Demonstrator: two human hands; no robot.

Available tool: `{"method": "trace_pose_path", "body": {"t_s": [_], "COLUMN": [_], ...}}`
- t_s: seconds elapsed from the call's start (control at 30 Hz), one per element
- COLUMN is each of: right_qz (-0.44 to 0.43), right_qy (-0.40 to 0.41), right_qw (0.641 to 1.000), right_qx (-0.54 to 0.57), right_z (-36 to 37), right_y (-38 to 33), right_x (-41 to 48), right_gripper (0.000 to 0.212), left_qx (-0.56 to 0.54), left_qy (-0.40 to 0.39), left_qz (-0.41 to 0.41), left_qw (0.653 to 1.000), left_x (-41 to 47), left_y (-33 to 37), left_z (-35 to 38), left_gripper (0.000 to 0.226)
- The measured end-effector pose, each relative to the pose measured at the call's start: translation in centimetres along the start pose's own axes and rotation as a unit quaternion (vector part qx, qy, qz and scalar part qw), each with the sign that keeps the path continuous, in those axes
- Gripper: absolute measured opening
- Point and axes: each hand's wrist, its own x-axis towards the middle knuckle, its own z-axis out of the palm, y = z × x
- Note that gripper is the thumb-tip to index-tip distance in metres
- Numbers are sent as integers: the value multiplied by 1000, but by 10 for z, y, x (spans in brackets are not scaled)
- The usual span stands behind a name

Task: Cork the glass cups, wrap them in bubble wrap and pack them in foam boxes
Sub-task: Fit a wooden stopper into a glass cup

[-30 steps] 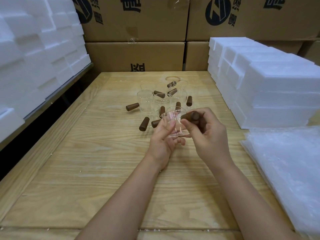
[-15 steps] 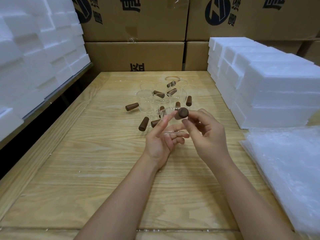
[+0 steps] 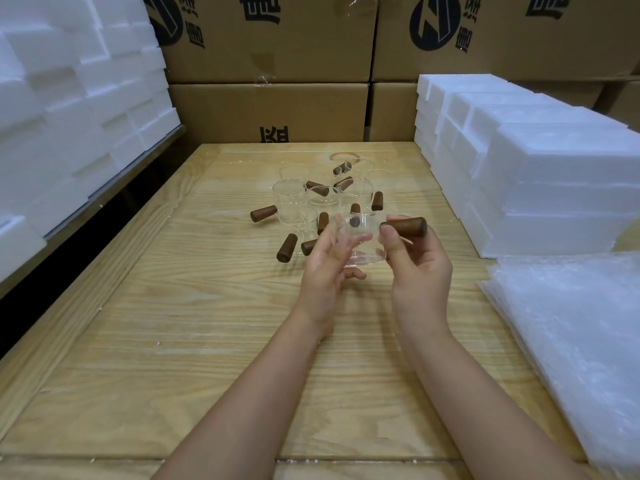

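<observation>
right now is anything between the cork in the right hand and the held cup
Nothing visible does. The right hand pinches the cork close beside the glass cup that the left hand holds, near its upper edge.

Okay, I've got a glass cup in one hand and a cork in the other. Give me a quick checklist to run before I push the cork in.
1. Glass cup gripped by the left hand: ok.
2. Cork pinched in the right hand: ok.
3. Cork lined up with the cup: not ok, it lies sideways at the cup's right.
4. Which end of the cork faces the cup: cannot tell, the fingers cover it.
5. Bubble wrap ready at the right of the table: ok.
6. Foam boxes stacked behind the wrap: ok.
</observation>
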Motion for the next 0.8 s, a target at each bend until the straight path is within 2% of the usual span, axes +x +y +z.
{"method": "trace_pose_path", "body": {"t_s": [0.13,0.23,0.3,0.37,0.47,0.67,0.8], "right_qz": [119,173,192,212,228,274,294], "right_qy": [14,18,21,31,42,105,118], "right_qw": [981,965,961,955,945,908,890], "right_qx": [150,194,196,205,232,299,329], "right_z": [0,0,0,0,-1,-2,-3], "right_y": [0,1,1,1,1,4,6], "right_x": [1,2,3,3,5,11,14], "right_gripper": [10,11,5,6,6,24,23], "left_qx": [27,54,77,86,123,257,277], "left_qy": [19,39,41,42,38,5,-5], "left_qz": [30,53,57,59,76,117,136], "left_qw": [999,996,995,994,989,959,951], "left_x": [-3,-4,-5,-5,-6,-11,-11], "left_y": [-2,0,1,2,2,0,0], "left_z": [2,4,4,5,6,5,6], "left_gripper": [76,79,79,72,74,85,80]}}
